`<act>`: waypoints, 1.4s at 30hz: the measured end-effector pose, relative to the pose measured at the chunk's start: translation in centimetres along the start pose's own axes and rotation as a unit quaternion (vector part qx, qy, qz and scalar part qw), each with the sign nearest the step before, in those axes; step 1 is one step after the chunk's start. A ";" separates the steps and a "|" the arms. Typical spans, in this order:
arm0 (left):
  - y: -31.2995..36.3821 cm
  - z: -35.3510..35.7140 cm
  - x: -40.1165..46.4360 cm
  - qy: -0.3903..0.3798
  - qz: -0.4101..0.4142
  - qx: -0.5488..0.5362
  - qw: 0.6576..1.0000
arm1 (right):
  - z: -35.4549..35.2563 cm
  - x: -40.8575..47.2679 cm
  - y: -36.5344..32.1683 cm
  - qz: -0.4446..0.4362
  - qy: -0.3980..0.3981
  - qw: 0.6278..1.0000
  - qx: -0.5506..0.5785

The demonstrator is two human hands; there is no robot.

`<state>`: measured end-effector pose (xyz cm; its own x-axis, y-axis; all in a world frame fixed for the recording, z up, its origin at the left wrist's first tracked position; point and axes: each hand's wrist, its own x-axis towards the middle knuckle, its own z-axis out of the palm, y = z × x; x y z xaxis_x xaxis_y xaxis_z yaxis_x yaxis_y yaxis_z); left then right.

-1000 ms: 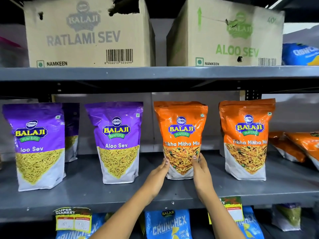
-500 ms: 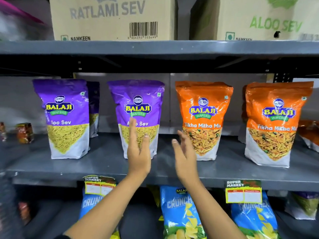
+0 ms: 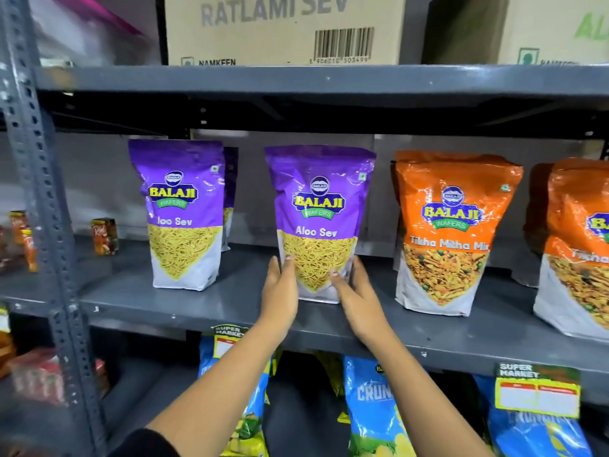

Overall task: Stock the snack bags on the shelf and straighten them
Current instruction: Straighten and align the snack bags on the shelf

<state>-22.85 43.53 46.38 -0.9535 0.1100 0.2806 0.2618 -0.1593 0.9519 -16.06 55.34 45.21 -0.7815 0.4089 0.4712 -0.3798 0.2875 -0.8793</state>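
Observation:
A purple Aloo Sev bag [image 3: 318,206] stands upright in the middle of the grey shelf [image 3: 230,311]. My left hand [image 3: 280,291] presses its lower left edge and my right hand [image 3: 357,296] its lower right edge, so both hold the bag's base. A second purple Aloo Sev bag [image 3: 183,212] stands to the left, with another purple bag [image 3: 229,192] partly hidden behind it. Right of my hands stands an orange Tikha Mitha Mix bag [image 3: 451,232], and a further orange bag [image 3: 576,245] is cut off by the frame edge.
Cardboard cartons [image 3: 283,28] sit on the shelf above. Blue Crunchex bags [image 3: 372,404] hang on the shelf below, behind yellow price tags [image 3: 537,395]. A perforated steel upright [image 3: 43,209] stands at the left, with small dark packets [image 3: 104,236] beside it.
My hands left the orange Tikha Mitha Mix bag, swung left with fingers apart, and now clasp the base of the middle Aloo Sev bag. The view shifted left and closer.

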 end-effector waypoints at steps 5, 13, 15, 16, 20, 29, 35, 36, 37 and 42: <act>1.4 -7.4 2.3 0.144 0.188 -0.015 0.971 | 4.3 -2.0 -1.4 -0.095 0.098 0.991 0.010; 0.6 -21.2 7.6 0.177 0.055 0.022 0.982 | 17.4 -0.3 -1.9 -0.088 0.025 0.995 -0.025; 0.8 -22.2 7.4 0.151 0.022 0.039 0.988 | 20.2 0.8 -2.1 0.001 -0.058 0.998 -0.005; 0.9 -22.3 7.2 0.133 0.014 0.051 0.990 | 21.3 1.3 -2.0 0.032 -0.086 0.996 -0.004; 0.5 -22.7 7.6 0.092 0.021 0.110 0.989 | 23.8 2.3 -1.4 0.032 -0.131 0.990 -0.045; -0.2 -22.7 7.7 0.106 0.047 0.104 0.988 | 23.3 1.1 -2.1 0.003 -0.120 0.991 -0.053; -0.4 -20.2 4.4 0.152 0.222 0.076 0.960 | 17.2 -2.5 -2.6 -0.129 0.099 0.986 0.026; -0.4 -19.1 3.8 0.122 0.253 0.063 0.958 | 15.4 -2.9 -2.8 -0.143 0.147 0.978 0.039; -0.3 -17.6 3.3 0.084 0.262 0.050 0.960 | 13.6 -3.1 -2.8 -0.147 0.189 0.969 0.056; 0.7 -8.8 3.4 -0.044 0.083 -0.040 0.995 | 6.5 -1.3 -1.9 -0.033 0.238 0.967 0.088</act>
<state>-27.21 35.15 46.91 -0.8806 0.1598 0.4461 0.3984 -0.2597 0.8796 -17.55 48.68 45.84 -0.4523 0.7593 0.4679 -0.5311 0.1922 -0.8252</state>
